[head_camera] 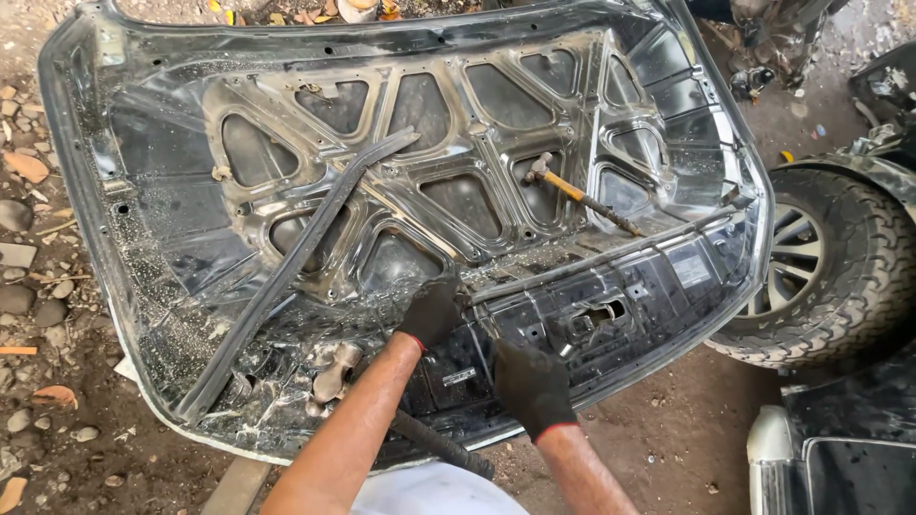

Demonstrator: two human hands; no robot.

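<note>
Our fingers are inside black work gloves. Our left hand [431, 310] curls closed around the lower end of a long grey metal strip [611, 256] where that end meets the inner frame of an upturned car hood [172, 210]. Our right hand [530, 383] presses down just beside it, nearer the hood's front edge, with its fingers bent against the dark panel; we cannot tell whether they grip anything. Both bare forearms reach in from the hood's near edge.

The strip runs from our left hand along the hood's front section, out toward the hood's right corner. The hood lies inner side up on dirt ground [668, 439], its stamped bracing with triangular cut-outs facing us, wet and shiny. A hammer [580, 195] with a yellowish handle rests on the bracing beyond the strip, toward the hood's right side. A long black rubber seal [286, 277] lies diagonally across the hood's left half. A black hose [444, 448] lies just under the hood's near edge, by our left forearm. A car wheel [840, 267] with a chunky tyre stands just past the hood's right corner. Stones [19, 215] lie beside the hood's left edge.
</note>
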